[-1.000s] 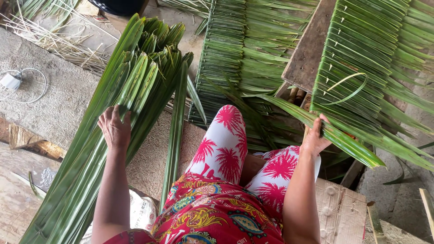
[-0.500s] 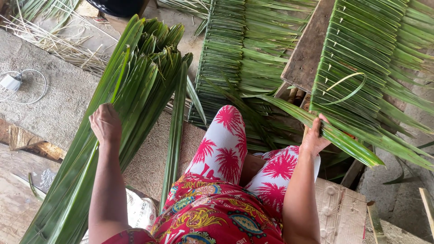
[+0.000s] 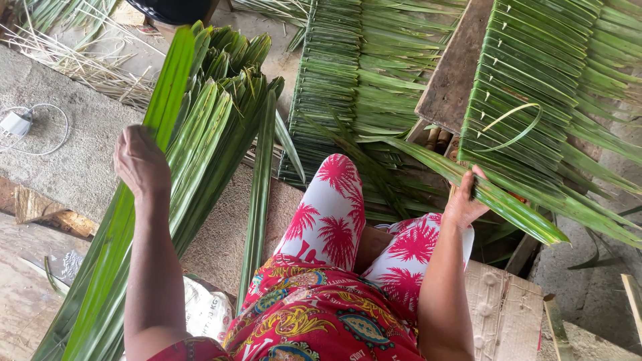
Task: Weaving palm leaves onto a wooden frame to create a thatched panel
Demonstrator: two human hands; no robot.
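My left hand (image 3: 140, 162) grips a long green palm leaf (image 3: 167, 93) and holds it lifted above a pile of loose palm leaves (image 3: 224, 113) lying on the ground at my left. My right hand (image 3: 466, 200) is closed on a folded leaf (image 3: 515, 204) at the near edge of a woven row of folded leaves (image 3: 528, 87) fixed along a wooden plank (image 3: 458, 67). A thin pale strip (image 3: 518, 124) curls over that row. My knees in red-and-white patterned trousers sit between the two hands.
Another woven leaf panel (image 3: 341, 80) lies flat ahead. A white charger with its cable (image 3: 17, 124) rests on the concrete at far left. Dry leaf ribs (image 3: 80, 60) are scattered at the back left. A cardboard box (image 3: 508, 314) stands by my right side.
My left hand has closed on one leaf from the pile and raised it up and away from the heap. My right hand stays on the folded leaf.
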